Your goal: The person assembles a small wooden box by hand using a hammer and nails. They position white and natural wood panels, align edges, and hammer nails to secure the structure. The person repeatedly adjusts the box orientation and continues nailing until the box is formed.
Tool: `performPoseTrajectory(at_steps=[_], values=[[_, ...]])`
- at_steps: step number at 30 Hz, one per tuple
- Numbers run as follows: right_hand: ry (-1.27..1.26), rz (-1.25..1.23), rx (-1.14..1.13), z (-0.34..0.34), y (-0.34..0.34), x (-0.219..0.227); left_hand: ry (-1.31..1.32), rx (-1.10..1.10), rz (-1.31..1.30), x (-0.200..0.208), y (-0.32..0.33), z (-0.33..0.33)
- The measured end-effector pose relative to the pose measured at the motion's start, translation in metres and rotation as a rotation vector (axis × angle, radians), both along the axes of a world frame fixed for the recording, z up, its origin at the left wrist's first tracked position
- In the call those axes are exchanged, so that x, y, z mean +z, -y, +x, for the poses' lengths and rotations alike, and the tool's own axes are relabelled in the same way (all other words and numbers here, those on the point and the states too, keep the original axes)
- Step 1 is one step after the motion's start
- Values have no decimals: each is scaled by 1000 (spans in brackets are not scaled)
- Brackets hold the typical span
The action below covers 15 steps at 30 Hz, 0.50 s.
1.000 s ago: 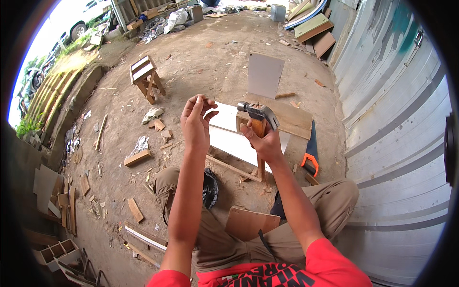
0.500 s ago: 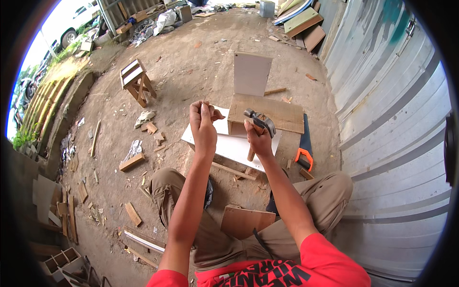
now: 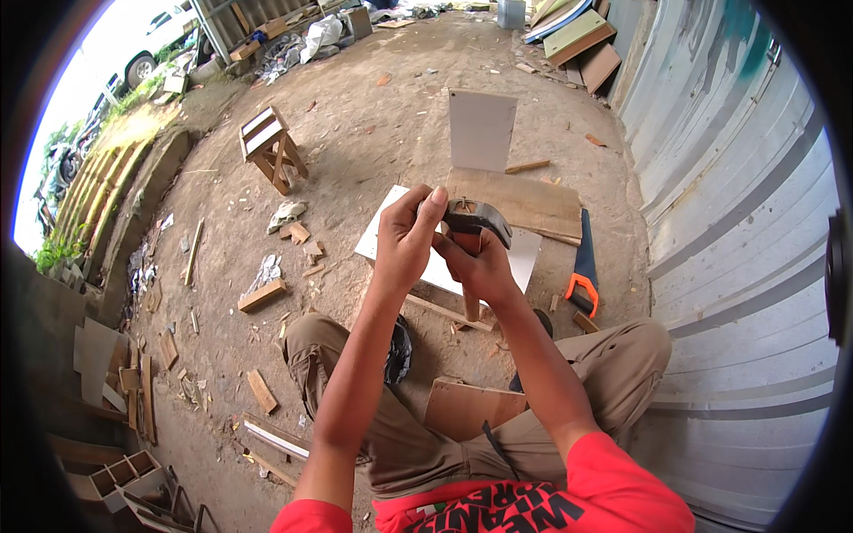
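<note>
My right hand point(image 3: 478, 265) is wrapped round the handle of a claw hammer point(image 3: 481, 218), whose dark metal head is raised and whose wooden handle points down. Right beside the head, my left hand point(image 3: 409, 238) is closed with the thumb up against the fingers; anything in it is too small or hidden to make out. Beyond and below both hands lies a wooden piece with a brown board point(image 3: 538, 202) on top, a white panel point(image 3: 526, 259) low at the front and an upright white panel point(image 3: 482, 129) at the far side.
A handsaw point(image 3: 584, 266) with an orange and black handle lies to the right of the boards. A small wooden stool point(image 3: 271, 147) stands far left. Wood offcuts point(image 3: 262, 295) litter the dirt floor. A corrugated metal wall point(image 3: 737, 266) runs along the right. One loose board point(image 3: 471, 409) lies between my legs.
My hands have come together: the left moved right toward the hammer head, and the hammer in my right hand has turned and risen slightly. The view has shifted a little left.
</note>
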State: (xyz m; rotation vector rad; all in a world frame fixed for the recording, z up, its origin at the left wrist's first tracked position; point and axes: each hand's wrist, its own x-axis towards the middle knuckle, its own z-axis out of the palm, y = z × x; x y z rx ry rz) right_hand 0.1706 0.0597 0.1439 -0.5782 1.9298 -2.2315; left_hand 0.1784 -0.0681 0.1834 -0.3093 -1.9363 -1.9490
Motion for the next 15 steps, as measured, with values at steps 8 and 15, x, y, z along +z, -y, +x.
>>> performPoseTrajectory(at_steps=[8,15], values=[[-138,23,141,11,-13,29,-175,130,-297,-10,24,12],[-80,-88,254,17,0,28,-75,286,-216,-8,34,22]])
